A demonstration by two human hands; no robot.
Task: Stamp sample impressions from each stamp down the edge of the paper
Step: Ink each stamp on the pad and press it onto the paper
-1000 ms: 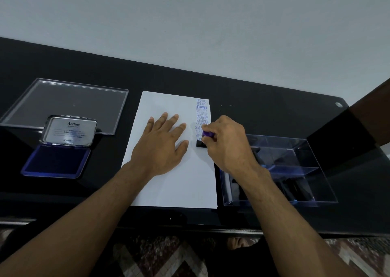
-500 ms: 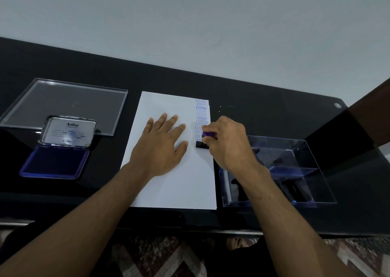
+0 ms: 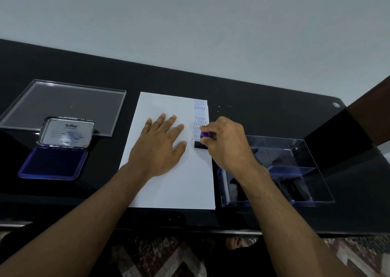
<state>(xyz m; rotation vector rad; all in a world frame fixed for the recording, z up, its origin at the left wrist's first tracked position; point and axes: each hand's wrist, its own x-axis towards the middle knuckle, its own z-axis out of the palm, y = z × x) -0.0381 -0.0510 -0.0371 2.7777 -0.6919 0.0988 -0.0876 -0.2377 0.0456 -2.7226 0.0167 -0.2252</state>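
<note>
The white paper (image 3: 168, 181) lies on the black table (image 3: 263, 99) and serves as the reference for everything else. Down its right edge runs a column of blue-violet impressions (image 3: 200, 116), set sideways to the viewer: FRAGILE at the far end, then AMENDED, then SAMPLE, each seemingly printed more than once, and below them a partly hidden word beginning AIR. Some prints are dark, others faint.

At the near end of that column the stamp (image 3: 201, 144) stands on the paper's right margin: a black rectangular base flat against the sheet, with a purple handle above it. The right hand (image 3: 226, 143) has its fingers curled round that handle, pinching it from the right.

The left hand (image 3: 160, 147) rests flat on the middle of the paper, fingers straight and spread, holding nothing.

Left of the paper sits an open ink pad (image 3: 52, 162) with a dark blue pad; its raised lid reads "Artline", the smaller print too fine to read. Beyond it lies a clear plastic lid (image 3: 63, 103). Just right of the paper stands a clear plastic box (image 3: 295, 171) holding dark objects that cannot be made out.
</note>
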